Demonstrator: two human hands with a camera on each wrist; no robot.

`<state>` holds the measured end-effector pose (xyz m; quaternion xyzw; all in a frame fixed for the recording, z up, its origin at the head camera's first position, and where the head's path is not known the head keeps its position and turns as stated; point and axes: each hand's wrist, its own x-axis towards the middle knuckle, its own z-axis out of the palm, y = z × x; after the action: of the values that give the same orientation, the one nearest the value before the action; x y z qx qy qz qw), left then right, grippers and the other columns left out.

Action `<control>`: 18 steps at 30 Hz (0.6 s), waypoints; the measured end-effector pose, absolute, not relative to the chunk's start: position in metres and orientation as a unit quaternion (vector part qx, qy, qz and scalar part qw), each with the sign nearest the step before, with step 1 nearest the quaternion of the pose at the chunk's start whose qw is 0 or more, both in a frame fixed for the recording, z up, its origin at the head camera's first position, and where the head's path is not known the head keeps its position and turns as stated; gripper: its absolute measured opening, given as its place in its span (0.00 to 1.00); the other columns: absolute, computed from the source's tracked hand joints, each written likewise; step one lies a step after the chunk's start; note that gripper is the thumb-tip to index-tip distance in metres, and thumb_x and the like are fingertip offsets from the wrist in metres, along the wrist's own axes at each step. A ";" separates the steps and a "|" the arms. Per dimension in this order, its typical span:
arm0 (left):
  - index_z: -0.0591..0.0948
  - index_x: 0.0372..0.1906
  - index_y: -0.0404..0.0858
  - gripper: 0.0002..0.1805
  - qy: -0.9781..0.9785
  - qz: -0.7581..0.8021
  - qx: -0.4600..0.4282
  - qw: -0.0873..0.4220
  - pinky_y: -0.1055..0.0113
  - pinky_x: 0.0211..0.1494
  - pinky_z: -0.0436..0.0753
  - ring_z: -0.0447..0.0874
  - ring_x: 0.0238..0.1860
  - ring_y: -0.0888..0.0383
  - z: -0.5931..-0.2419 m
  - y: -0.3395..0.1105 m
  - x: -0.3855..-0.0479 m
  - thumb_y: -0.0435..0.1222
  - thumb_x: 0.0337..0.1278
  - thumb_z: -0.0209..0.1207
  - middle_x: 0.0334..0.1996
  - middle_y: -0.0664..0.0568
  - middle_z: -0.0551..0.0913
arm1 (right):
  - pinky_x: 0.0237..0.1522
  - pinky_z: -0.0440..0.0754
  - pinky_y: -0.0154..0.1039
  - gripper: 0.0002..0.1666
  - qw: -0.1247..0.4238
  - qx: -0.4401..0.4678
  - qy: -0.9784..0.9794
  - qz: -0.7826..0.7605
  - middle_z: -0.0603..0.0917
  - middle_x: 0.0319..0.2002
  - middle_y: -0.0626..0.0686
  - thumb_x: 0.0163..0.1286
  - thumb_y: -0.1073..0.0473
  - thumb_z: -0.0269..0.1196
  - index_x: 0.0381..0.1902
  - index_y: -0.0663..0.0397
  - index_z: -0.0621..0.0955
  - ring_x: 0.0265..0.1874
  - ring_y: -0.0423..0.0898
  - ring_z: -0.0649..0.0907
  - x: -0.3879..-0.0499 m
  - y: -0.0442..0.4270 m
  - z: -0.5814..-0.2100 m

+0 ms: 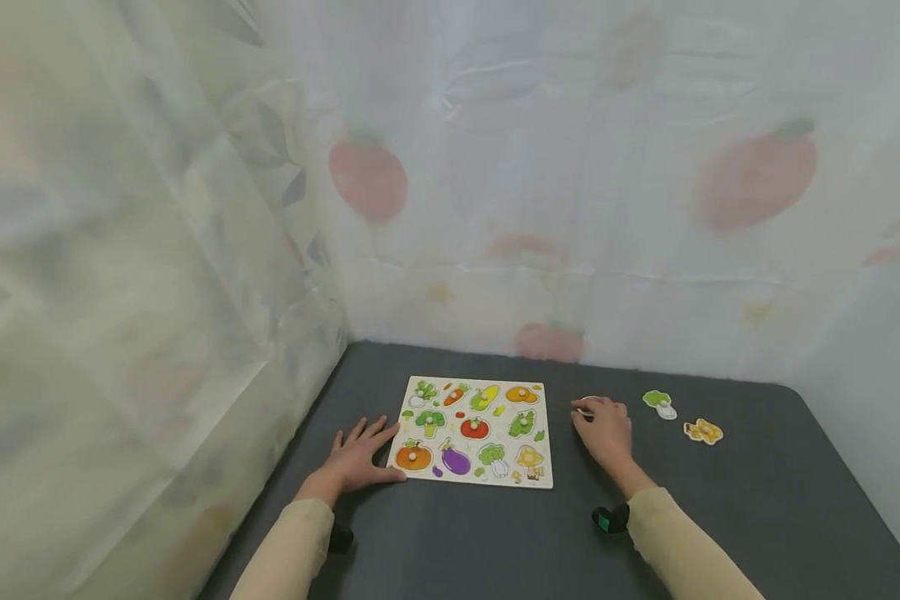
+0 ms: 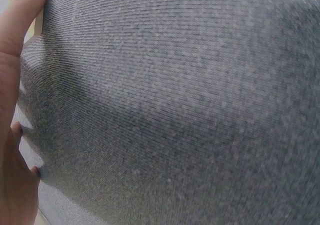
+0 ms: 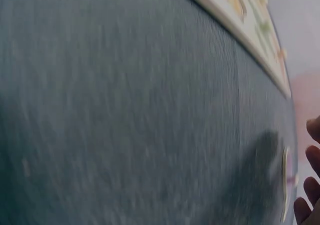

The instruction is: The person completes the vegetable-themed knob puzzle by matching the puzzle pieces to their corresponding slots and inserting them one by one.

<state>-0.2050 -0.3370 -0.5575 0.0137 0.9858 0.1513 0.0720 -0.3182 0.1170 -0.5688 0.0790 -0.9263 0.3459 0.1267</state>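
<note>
A pale vegetable puzzle board [image 1: 457, 408] lies flat on the table, showing a carrot, corn, broccoli, tomato, eggplant and other vegetables. My left hand [image 1: 360, 462] has its fingers spread beside the board's left edge, thumb at the near left corner. In the left wrist view, the thumb [image 2: 22, 20] lies against the board's edge. To the right of the board, my right hand [image 1: 606, 433] reaches over a small puzzle piece [image 1: 589, 400] that it mostly hides. The right wrist view shows that knobbed piece [image 3: 287, 185] lying on the table, with the fingers [image 3: 312, 160] bent loosely and apart from it.
Farther right lie a loose green-and-white cabbage piece [image 1: 660, 404] and a yellow-orange piece [image 1: 703, 431]. The dark grey table [image 1: 480, 542] meets a pale curtain [image 1: 607, 292] with printed fruit behind. Another curtain [image 1: 157, 333] hangs along the left side.
</note>
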 end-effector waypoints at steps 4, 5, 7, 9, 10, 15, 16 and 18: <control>0.63 0.81 0.56 0.57 0.986 0.150 0.011 0.073 0.26 0.73 0.40 0.44 0.80 0.36 -0.559 -0.337 -0.205 0.71 0.44 0.68 0.81 0.49 0.56 | 0.57 0.67 0.67 0.17 0.136 0.043 -0.927 0.346 0.81 0.53 0.65 0.70 0.56 0.64 0.53 0.58 0.88 0.56 0.68 0.73 -0.323 0.131 -0.573; 0.63 0.81 0.56 0.57 0.986 0.150 0.011 0.073 0.26 0.73 0.40 0.44 0.80 0.36 -0.560 -0.337 -0.206 0.72 0.44 0.68 0.81 0.49 0.56 | 0.57 0.66 0.67 0.18 0.137 0.034 -0.928 0.344 0.81 0.54 0.66 0.71 0.56 0.64 0.53 0.58 0.87 0.57 0.68 0.72 -0.325 0.134 -0.574; 0.63 0.80 0.55 0.57 0.986 0.153 0.013 0.070 0.25 0.72 0.40 0.44 0.80 0.36 -0.560 -0.338 -0.205 0.71 0.44 0.68 0.81 0.48 0.56 | 0.57 0.64 0.67 0.19 0.136 0.018 -0.930 0.340 0.80 0.56 0.67 0.71 0.55 0.63 0.55 0.58 0.86 0.58 0.69 0.70 -0.326 0.138 -0.576; 0.63 0.80 0.55 0.58 0.986 0.152 0.014 0.071 0.25 0.72 0.40 0.44 0.80 0.36 -0.560 -0.338 -0.206 0.71 0.44 0.68 0.81 0.48 0.56 | 0.58 0.62 0.68 0.21 0.137 0.009 -0.933 0.333 0.78 0.58 0.68 0.71 0.55 0.63 0.57 0.59 0.86 0.60 0.70 0.68 -0.327 0.142 -0.577; 0.63 0.80 0.55 0.58 0.986 0.151 0.013 0.071 0.25 0.72 0.40 0.44 0.80 0.36 -0.560 -0.337 -0.206 0.71 0.44 0.68 0.81 0.48 0.57 | 0.59 0.61 0.69 0.21 0.139 0.007 -0.933 0.331 0.78 0.58 0.68 0.71 0.55 0.64 0.57 0.59 0.85 0.61 0.71 0.67 -0.327 0.143 -0.577; 0.64 0.80 0.56 0.57 0.987 0.148 0.014 0.067 0.25 0.72 0.41 0.45 0.80 0.36 -0.561 -0.338 -0.206 0.72 0.43 0.67 0.80 0.49 0.57 | 0.58 0.60 0.70 0.22 0.147 -0.009 -0.934 0.326 0.77 0.58 0.70 0.71 0.53 0.65 0.57 0.62 0.85 0.59 0.72 0.67 -0.331 0.144 -0.577; 0.63 0.80 0.57 0.57 0.987 0.147 0.014 0.068 0.25 0.72 0.41 0.45 0.80 0.36 -0.561 -0.338 -0.206 0.72 0.43 0.67 0.80 0.49 0.57 | 0.58 0.60 0.70 0.22 0.148 -0.015 -0.934 0.324 0.77 0.58 0.70 0.71 0.53 0.65 0.56 0.61 0.85 0.58 0.71 0.67 -0.332 0.144 -0.578; 0.63 0.80 0.57 0.57 0.987 0.146 0.015 0.069 0.26 0.73 0.41 0.44 0.80 0.36 -0.561 -0.338 -0.206 0.73 0.44 0.66 0.81 0.49 0.56 | 0.58 0.61 0.69 0.22 0.146 -0.028 -0.935 0.322 0.77 0.58 0.70 0.71 0.51 0.65 0.55 0.61 0.86 0.57 0.71 0.68 -0.335 0.144 -0.578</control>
<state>-0.2056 -0.3381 -0.5608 0.0148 0.9867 0.1463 0.0693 -0.3354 0.1435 -0.5782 -0.0283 -0.9351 0.3218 0.1459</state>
